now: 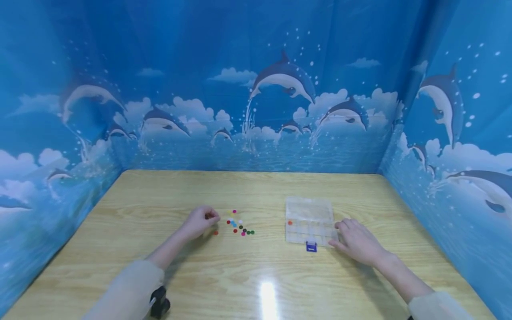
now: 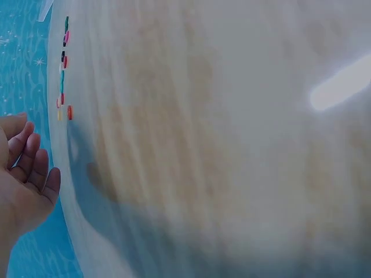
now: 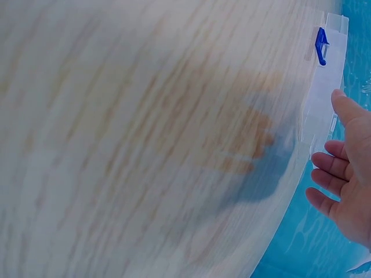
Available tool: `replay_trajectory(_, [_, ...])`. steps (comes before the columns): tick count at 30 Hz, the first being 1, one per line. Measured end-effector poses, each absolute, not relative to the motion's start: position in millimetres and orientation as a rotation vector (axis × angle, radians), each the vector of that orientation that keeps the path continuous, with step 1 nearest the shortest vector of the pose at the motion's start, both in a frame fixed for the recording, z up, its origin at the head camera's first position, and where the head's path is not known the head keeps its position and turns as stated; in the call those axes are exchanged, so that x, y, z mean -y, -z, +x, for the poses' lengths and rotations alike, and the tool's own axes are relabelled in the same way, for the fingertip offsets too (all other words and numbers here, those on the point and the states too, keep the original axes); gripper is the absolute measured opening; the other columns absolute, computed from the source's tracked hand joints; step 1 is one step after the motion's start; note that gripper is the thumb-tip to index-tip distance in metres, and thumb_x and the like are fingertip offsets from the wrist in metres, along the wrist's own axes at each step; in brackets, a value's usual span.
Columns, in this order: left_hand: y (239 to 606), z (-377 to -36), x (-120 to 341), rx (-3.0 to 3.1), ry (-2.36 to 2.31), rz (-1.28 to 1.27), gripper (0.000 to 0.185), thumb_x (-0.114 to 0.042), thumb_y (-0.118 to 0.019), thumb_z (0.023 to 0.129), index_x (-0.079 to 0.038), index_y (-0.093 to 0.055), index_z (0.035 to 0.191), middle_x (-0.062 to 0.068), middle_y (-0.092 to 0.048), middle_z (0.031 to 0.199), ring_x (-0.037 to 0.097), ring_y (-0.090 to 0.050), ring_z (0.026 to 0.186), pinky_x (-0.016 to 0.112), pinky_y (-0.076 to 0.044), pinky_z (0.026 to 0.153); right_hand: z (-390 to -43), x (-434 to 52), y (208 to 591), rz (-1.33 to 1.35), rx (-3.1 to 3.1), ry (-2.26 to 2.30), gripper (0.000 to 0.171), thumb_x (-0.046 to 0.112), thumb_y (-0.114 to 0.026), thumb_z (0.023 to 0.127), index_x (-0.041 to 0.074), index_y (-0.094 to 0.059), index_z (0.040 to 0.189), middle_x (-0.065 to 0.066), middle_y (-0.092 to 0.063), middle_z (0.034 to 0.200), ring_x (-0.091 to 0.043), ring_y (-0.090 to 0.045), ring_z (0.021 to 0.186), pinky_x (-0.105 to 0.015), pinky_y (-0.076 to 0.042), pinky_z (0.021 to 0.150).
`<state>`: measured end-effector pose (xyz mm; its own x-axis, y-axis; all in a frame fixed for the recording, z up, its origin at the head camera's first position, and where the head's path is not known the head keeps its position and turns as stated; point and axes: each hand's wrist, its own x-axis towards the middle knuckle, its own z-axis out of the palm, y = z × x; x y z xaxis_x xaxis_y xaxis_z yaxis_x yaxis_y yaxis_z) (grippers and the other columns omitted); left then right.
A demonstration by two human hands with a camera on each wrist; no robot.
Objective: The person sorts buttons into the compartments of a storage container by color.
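Note:
Small round discs in several colours, red, green, blue, white, black and pink, lie scattered (image 1: 241, 227) on the wooden table. My left hand (image 1: 200, 221) hovers at their left side, fingers loosely bent and thumb near the index fingertip; no disc shows between them. Just below its fingertips lies an orange disc (image 1: 215, 232). To the right stands a clear compartment box (image 1: 309, 209), lid folded back and a blue latch (image 1: 311, 246) at its front. One orange disc (image 1: 290, 223) sits in a left compartment. My right hand (image 1: 358, 242) rests at the box's right edge, fingers relaxed.
The light wooden table (image 1: 224, 275) carries a bright light reflection near its front. A blue curtain (image 1: 192, 80) printed with dolphins and clouds encloses the table at the back and both sides. A black strap device (image 1: 160, 302) sits on the left sleeve.

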<state>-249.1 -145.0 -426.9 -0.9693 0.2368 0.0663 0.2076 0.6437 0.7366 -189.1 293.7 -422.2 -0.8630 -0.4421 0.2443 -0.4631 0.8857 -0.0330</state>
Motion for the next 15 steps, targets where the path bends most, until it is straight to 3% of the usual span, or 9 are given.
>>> replay_trajectory(8, [438.1, -238.3, 149.7, -2.788, -1.296, 0.398, 0.004, -0.003, -0.064, 0.083, -0.001, -0.065, 0.086, 0.001, -0.058, 0.077, 0.014, -0.052, 0.072, 0.028, -0.045, 0.065, -188.2, -292.7, 420.6, 0.686, 2.829, -0.129, 0.046, 0.034, -0.068, 0.082, -0.006, -0.059, 0.103, -0.015, -0.059, 0.095, -0.031, -0.056, 0.089, -0.047, -0.046, 0.079])
replay_trajectory(15, [442.6, -234.4, 148.7, -2.833, -1.244, 0.418, 0.004, -0.001, -0.067, 0.078, -0.002, -0.066, 0.082, 0.001, -0.059, 0.077, 0.015, -0.055, 0.075, 0.032, -0.047, 0.072, -187.5, -291.9, 419.7, 0.694, 2.840, -0.132, 0.045, 0.035, -0.067, 0.082, -0.005, -0.059, 0.103, -0.014, -0.058, 0.095, -0.031, -0.056, 0.089, -0.047, -0.046, 0.079])
